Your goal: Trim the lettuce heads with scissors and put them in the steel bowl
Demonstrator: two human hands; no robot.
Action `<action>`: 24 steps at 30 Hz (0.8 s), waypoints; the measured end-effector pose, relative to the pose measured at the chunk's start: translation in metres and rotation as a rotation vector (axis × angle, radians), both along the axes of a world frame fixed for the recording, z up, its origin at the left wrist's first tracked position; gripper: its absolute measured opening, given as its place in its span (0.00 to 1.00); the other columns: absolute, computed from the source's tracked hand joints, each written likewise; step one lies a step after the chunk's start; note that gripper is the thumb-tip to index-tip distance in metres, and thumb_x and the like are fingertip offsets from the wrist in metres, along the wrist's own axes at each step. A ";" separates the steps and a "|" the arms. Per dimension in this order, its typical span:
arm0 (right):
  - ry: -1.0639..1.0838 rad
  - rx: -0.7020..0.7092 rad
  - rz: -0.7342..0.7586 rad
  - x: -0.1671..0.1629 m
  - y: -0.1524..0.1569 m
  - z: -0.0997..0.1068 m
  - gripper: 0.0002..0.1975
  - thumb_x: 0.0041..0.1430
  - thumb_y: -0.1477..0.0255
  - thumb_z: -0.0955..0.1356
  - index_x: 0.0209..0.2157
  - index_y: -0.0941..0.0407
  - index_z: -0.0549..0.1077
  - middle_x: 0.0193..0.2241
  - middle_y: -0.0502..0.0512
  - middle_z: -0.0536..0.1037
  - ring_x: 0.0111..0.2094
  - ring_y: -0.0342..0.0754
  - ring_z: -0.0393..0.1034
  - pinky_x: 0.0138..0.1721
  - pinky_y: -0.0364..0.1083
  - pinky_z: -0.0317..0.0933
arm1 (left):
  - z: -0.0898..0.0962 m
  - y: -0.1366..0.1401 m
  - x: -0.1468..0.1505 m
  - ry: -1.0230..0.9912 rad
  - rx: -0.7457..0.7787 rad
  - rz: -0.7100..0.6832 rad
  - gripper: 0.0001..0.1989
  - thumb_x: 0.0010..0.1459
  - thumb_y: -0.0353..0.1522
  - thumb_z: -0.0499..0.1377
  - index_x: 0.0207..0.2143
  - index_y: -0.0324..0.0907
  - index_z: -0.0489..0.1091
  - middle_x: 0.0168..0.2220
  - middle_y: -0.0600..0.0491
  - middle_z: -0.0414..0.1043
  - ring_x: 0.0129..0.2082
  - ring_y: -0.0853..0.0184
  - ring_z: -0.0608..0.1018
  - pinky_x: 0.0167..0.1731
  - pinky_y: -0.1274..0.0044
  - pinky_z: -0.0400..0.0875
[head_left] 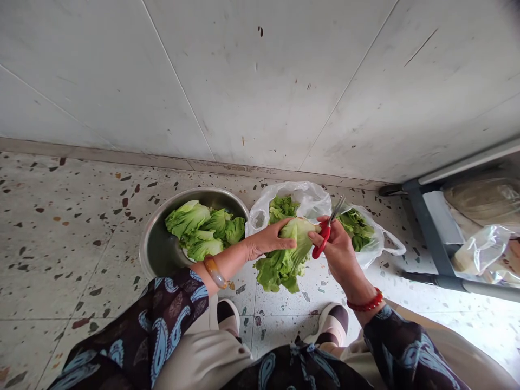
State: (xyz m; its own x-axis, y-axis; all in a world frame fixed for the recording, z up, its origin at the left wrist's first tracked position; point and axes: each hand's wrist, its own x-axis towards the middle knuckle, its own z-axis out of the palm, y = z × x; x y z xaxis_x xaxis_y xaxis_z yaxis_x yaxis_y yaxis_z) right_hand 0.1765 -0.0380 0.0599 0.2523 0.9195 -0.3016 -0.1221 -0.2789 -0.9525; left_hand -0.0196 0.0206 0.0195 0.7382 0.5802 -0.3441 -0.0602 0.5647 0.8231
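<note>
My left hand [271,239] is closed round a head of lettuce [298,241], whose leafy end hangs down toward me. In my right hand [339,246] is a pair of red-handled scissors [322,242], blades pointing up and away. That hand's thumb is close to the right side of the lettuce; whether it touches I cannot tell. Several lettuce heads [199,227] lie in a steel basin [148,246] to the left, partly behind my left forearm. Behind my hands is a white plastic bag [312,196] with more greens [282,208] inside.
Another white plastic bag [377,244] with dark leafy greens [357,227] stands to the right. A grey-framed rack [428,233] holding plastic-wrapped goods [483,252] is at the far right. The wall [260,97] rises just behind the bags. My feet are on the speckled floor [280,319].
</note>
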 end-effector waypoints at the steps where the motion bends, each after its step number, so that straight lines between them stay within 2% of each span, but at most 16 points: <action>1: 0.006 -0.004 -0.024 -0.002 0.000 -0.002 0.31 0.40 0.59 0.82 0.43 0.50 0.69 0.28 0.44 0.75 0.27 0.45 0.71 0.29 0.46 0.68 | -0.001 -0.002 0.003 0.007 0.016 -0.007 0.54 0.38 0.49 0.79 0.66 0.46 0.66 0.62 0.42 0.74 0.62 0.48 0.75 0.60 0.61 0.72; 5: 0.027 -0.005 -0.103 -0.011 -0.003 -0.009 0.31 0.42 0.60 0.82 0.44 0.50 0.68 0.29 0.45 0.77 0.27 0.45 0.71 0.28 0.45 0.67 | -0.005 -0.009 0.013 0.071 0.076 0.034 0.51 0.38 0.40 0.80 0.65 0.44 0.66 0.60 0.43 0.75 0.61 0.49 0.75 0.61 0.58 0.70; 8: -0.006 0.023 -0.050 -0.006 -0.002 -0.005 0.29 0.47 0.57 0.80 0.48 0.50 0.71 0.30 0.46 0.77 0.29 0.45 0.72 0.31 0.46 0.69 | -0.009 -0.008 0.009 0.121 0.087 0.072 0.48 0.40 0.36 0.78 0.64 0.41 0.66 0.59 0.43 0.76 0.60 0.49 0.76 0.63 0.57 0.68; 11: -0.170 0.059 0.094 0.014 0.002 0.002 0.29 0.56 0.54 0.76 0.56 0.50 0.74 0.35 0.50 0.79 0.31 0.46 0.72 0.33 0.47 0.70 | -0.012 0.000 -0.004 0.119 0.090 0.077 0.48 0.42 0.38 0.76 0.66 0.39 0.65 0.59 0.41 0.76 0.60 0.50 0.76 0.64 0.58 0.67; 13: -0.351 0.092 0.222 0.032 0.005 0.005 0.27 0.59 0.56 0.74 0.57 0.51 0.77 0.37 0.52 0.81 0.32 0.47 0.72 0.33 0.47 0.70 | -0.012 0.007 -0.015 0.116 0.121 0.088 0.48 0.44 0.39 0.75 0.66 0.39 0.64 0.59 0.41 0.76 0.59 0.50 0.77 0.62 0.58 0.68; 17: -0.718 0.194 0.533 0.065 0.010 0.005 0.26 0.56 0.59 0.76 0.56 0.49 0.80 0.39 0.55 0.84 0.33 0.51 0.76 0.37 0.52 0.72 | -0.009 0.014 -0.030 0.156 0.325 0.091 0.44 0.45 0.39 0.73 0.65 0.44 0.66 0.63 0.45 0.73 0.62 0.50 0.74 0.64 0.60 0.67; 19: -0.844 0.209 0.632 0.076 0.012 0.007 0.27 0.53 0.60 0.78 0.56 0.47 0.80 0.39 0.54 0.85 0.34 0.53 0.78 0.39 0.54 0.74 | -0.005 0.014 -0.033 0.208 0.445 0.060 0.43 0.45 0.37 0.72 0.65 0.46 0.66 0.63 0.46 0.72 0.62 0.51 0.74 0.65 0.60 0.65; 21: -0.904 0.208 0.681 0.083 0.012 0.011 0.26 0.53 0.60 0.78 0.54 0.46 0.81 0.41 0.55 0.86 0.35 0.54 0.79 0.39 0.54 0.75 | -0.001 0.012 -0.033 0.258 0.506 0.022 0.43 0.45 0.36 0.72 0.65 0.46 0.66 0.63 0.46 0.72 0.62 0.51 0.74 0.65 0.60 0.65; 24: -0.895 0.219 0.729 0.088 0.011 0.019 0.24 0.53 0.59 0.78 0.53 0.45 0.82 0.48 0.57 0.85 0.39 0.56 0.81 0.41 0.55 0.76 | 0.005 0.008 -0.031 0.258 0.466 -0.016 0.45 0.44 0.36 0.72 0.65 0.44 0.65 0.61 0.46 0.74 0.61 0.50 0.75 0.64 0.61 0.66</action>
